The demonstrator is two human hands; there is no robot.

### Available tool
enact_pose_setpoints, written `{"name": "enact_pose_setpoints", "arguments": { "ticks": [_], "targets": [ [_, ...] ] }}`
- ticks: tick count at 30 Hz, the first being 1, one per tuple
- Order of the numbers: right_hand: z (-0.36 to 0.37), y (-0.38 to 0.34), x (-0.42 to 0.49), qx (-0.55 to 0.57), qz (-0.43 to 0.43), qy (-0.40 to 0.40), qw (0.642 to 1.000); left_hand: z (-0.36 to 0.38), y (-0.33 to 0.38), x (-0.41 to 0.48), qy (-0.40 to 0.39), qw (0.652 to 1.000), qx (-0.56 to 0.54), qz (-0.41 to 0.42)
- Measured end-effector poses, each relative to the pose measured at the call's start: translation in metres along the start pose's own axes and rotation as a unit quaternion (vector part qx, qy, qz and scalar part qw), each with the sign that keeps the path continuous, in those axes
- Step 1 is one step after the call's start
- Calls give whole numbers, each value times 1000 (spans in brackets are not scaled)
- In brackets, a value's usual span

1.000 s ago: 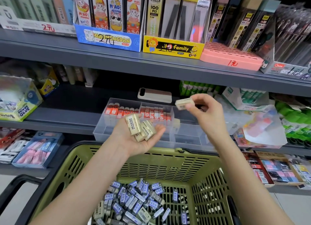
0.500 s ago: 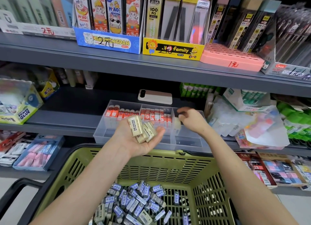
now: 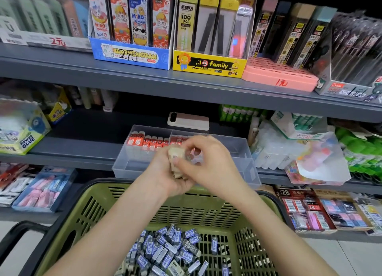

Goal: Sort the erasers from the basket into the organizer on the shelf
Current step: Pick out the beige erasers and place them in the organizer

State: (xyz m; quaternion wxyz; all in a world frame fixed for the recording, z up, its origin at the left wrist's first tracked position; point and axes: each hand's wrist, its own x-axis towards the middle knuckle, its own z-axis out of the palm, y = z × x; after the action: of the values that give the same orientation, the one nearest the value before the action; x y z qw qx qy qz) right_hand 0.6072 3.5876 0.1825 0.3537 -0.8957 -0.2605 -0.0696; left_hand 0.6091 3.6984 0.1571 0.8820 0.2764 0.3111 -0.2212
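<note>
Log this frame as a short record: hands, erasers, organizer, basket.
left hand: palm up, holds a small stack of beige erasers
right hand: pinches the stack with thumb and fingers
organizer: clear plastic, on the middle shelf; red-sleeved erasers stand in a row in its back compartments
basket: green, below the hands; blue-sleeved erasers heaped inside
progress: sorting not yet done, many erasers left in the basket
</note>
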Motion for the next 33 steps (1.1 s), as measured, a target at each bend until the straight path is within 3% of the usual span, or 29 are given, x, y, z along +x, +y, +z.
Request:
{"name": "enact_pose_setpoints", "arguments": {
  "ticks": [3,5,7,11,19,24,27,29,30,31,33],
  "targets": [
    [-18,24,8,234,92,55,966,-3,2,-2,-11,999,2,-32],
    [-31,55,19,221,139,140,955,-5,5,-4,-18,999,19,-25],
    [-36,90,31,137,187,170,958,-9,8,-5,-33,999,29,-8],
    [-21,139,51,-3,219,98,971,-14,12,-8,-65,997,29,7],
    [9,151,65,-48,198,-33,978,-15,14,-7,-71,997,-7,11],
    [4,143,66,-90,210,-127,965,-15,11,-5,-82,996,14,14],
    [-1,124,56,-186,160,-43,968,-13,9,-4,-85,995,45,15],
    [-6,102,45,-89,128,15,988,-13,8,-4,-87,994,66,10],
    [-9,90,38,-6,114,5,993,-12,8,-4,-90,993,76,6],
    [-12,77,33,53,101,-30,993,-12,8,-4,-94,992,84,4],
    [-17,57,20,64,64,-110,990,-12,8,-4,-105,989,101,3]
  ]
}}
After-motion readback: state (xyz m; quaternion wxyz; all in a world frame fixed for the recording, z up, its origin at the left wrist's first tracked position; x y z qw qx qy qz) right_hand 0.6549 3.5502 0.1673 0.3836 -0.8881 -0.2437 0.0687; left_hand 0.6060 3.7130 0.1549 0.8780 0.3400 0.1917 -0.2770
